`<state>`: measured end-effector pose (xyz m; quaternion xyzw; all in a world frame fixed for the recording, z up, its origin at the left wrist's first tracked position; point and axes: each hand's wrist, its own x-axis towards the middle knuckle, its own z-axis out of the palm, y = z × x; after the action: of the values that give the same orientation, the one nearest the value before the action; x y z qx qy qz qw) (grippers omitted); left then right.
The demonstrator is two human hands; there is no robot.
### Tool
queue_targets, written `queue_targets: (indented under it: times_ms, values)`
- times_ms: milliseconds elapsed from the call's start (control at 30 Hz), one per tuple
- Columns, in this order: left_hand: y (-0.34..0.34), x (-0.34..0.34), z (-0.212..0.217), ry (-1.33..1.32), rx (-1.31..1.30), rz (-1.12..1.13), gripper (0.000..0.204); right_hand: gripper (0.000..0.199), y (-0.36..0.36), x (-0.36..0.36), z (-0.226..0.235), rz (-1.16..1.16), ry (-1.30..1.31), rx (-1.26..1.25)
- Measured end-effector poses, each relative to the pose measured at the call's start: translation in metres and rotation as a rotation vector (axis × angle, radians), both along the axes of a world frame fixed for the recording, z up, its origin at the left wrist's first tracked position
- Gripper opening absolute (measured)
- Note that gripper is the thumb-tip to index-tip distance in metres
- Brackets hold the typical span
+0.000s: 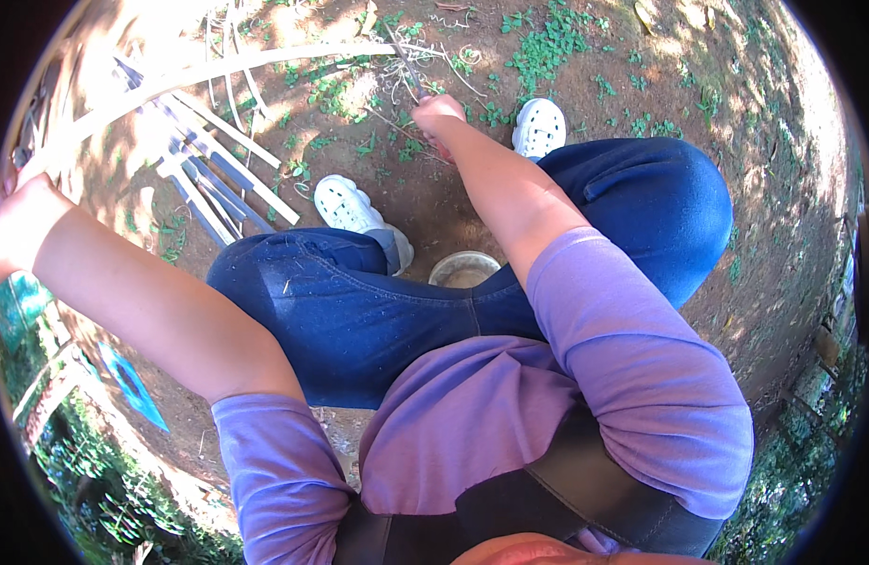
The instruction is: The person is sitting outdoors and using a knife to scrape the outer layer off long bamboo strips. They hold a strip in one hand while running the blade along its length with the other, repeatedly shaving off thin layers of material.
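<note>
Two hands at work: right hand point(437, 113) clenched around a thin knife point(403, 58), left hand point(25, 221) gripping a long pale strip point(218, 68). More cut strips point(218, 179) lying on the dirt beside it.

1. Bowl point(463, 270) on ground between the knees, behind the two shoes.
2. Split strips pile point(209, 169) lies left of left shoe point(345, 204).
3. Right shoe point(539, 126) just right of right hand point(438, 117).
4. Left hand point(25, 221) far left, on long strip point(218, 71).

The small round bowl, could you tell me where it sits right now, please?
In the head view, the small round bowl sits on the dirt ground at centre, between the person's knees, just right of the left white shoe.
</note>
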<state>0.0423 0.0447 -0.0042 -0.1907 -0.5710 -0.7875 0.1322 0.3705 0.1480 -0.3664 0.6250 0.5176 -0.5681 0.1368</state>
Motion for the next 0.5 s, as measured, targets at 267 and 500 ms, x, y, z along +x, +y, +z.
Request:
queue_targets:
  times_ms: [267, 500]
  values:
    - [0.0, 0.003, 0.006, -0.069, 0.095, -0.029, 0.02, 0.034, -0.016, 0.015, -0.016, -0.003, -0.074, 0.016]
    - [-0.022, 0.004, 0.024, -0.114, 0.215, -0.044, 0.021, 0.032, -0.025, 0.023, -0.009, 0.02, -0.089, 0.111]
